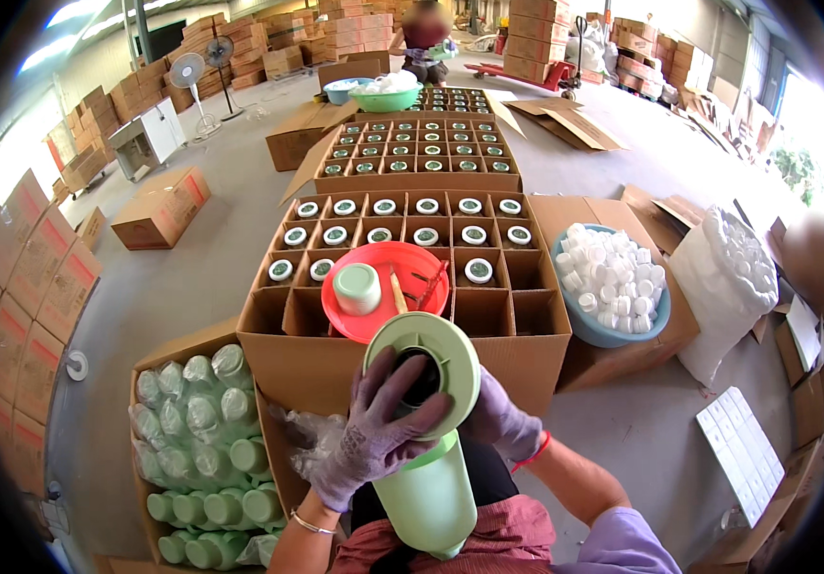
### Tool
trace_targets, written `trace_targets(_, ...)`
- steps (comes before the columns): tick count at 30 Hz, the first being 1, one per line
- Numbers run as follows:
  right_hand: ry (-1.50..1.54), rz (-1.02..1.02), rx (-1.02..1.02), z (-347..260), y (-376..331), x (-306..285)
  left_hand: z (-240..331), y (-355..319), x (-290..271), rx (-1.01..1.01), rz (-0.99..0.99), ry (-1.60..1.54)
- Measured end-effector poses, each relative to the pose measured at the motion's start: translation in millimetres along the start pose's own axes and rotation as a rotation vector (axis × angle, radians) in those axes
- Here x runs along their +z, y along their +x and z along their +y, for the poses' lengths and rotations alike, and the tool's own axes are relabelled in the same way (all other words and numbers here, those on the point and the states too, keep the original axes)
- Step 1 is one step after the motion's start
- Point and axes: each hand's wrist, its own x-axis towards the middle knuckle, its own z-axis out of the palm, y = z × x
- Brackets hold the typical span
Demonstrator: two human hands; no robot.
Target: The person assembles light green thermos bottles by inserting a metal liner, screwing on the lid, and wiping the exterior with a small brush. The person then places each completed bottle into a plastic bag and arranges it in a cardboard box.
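Observation:
A round light green plastic piece (467, 373) with a dark opening is held up between my gloved hands. My left hand (378, 435) grips its near left side, fingers bent over the opening. My right hand (508, 421) holds it from the right and behind, its fingertips mostly hidden. Just below, a light green flask body (426, 507) rests tilted on my lap; whether the round piece joins it I cannot tell. Beyond my hands, a red plastic tray (383, 253) holds a stack of pale green cups (356, 289), a wooden-handled tool (399, 295) and a red-handled tool (431, 279).
The tray sits on a divided carton (273, 354) containing several white-topped items. Bagged green flask parts fill a box (268, 430) at left. A blue basin (613, 335) of white caps and a white sack (723, 316) stand right. Another person (426, 38) works far ahead.

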Motion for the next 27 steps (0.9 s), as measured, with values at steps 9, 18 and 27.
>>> trace_targets(9,-1.404,0.120,0.557,50,35,-150,-21,-20,25,-0.250,-0.241,-0.449)
trace_targets(18,-1.301,-0.168,0.436,175,145,-178,-22,-13,31,-0.410,-0.496,-0.535)
trace_targets(27,-1.202,0.111,0.314,110,156,-205,-21,-13,26,-0.622,-0.360,-0.763)
